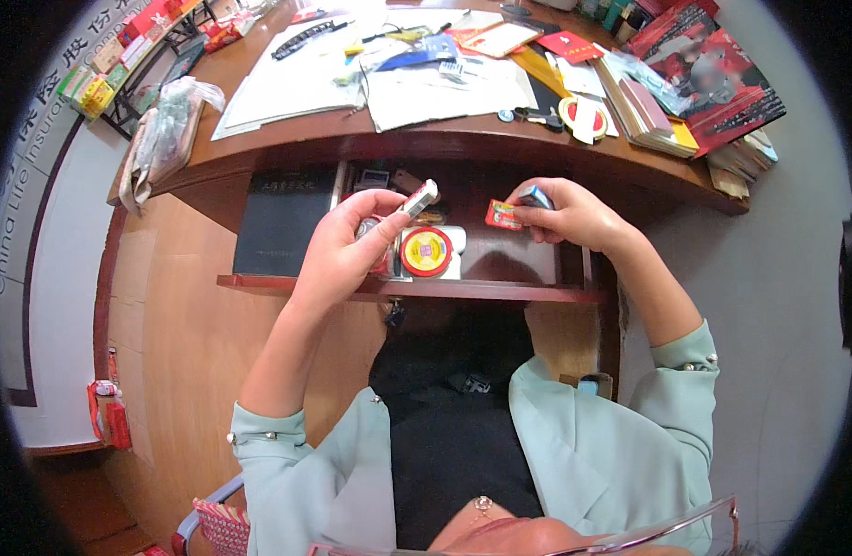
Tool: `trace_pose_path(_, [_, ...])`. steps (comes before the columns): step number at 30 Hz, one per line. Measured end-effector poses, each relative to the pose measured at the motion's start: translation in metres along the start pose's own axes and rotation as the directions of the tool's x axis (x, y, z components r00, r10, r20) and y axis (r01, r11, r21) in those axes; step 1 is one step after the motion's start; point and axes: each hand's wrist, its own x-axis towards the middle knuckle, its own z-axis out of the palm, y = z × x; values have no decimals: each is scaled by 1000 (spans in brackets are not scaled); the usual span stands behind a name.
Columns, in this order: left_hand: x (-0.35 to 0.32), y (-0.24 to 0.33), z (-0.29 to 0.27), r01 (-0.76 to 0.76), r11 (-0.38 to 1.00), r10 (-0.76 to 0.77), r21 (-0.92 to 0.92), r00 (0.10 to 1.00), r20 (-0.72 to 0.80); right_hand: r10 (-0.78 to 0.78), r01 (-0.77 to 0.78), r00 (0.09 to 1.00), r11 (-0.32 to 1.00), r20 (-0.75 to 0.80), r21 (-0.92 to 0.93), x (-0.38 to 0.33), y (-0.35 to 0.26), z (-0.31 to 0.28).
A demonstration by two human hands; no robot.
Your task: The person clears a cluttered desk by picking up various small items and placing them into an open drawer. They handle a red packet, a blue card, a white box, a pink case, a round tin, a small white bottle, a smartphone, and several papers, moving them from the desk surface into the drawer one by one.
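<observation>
Evidently both our hands are full: the left hand (344,246) pinches a small white block (419,198) between thumb and fingers, and the right hand (574,215) is closed on a red packet (504,214) and a blue piece (535,197), the packet sticking out to its left. All three are held up over the open drawer (511,266).

Below and right of the left hand lies a red-rimmed disc (426,251); just left of that hand is a black book (279,222). Ahead of both hands, papers (301,74) spread over the desk (324,148), with scissors (541,118) and a tape roll (584,118) beyond the right hand.

To handle these well, we'd judge it best to keep the pinch light but sure, let go of one right-hand piece at a time, and use the barer drawer floor under the right hand, so nothing slides beneath the disc.
</observation>
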Motion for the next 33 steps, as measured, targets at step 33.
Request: trace_pose_path(33, [5, -24, -2, 135, 990, -138, -39, 986, -98, -124, 272, 930, 866, 347, -420, 41, 35, 42])
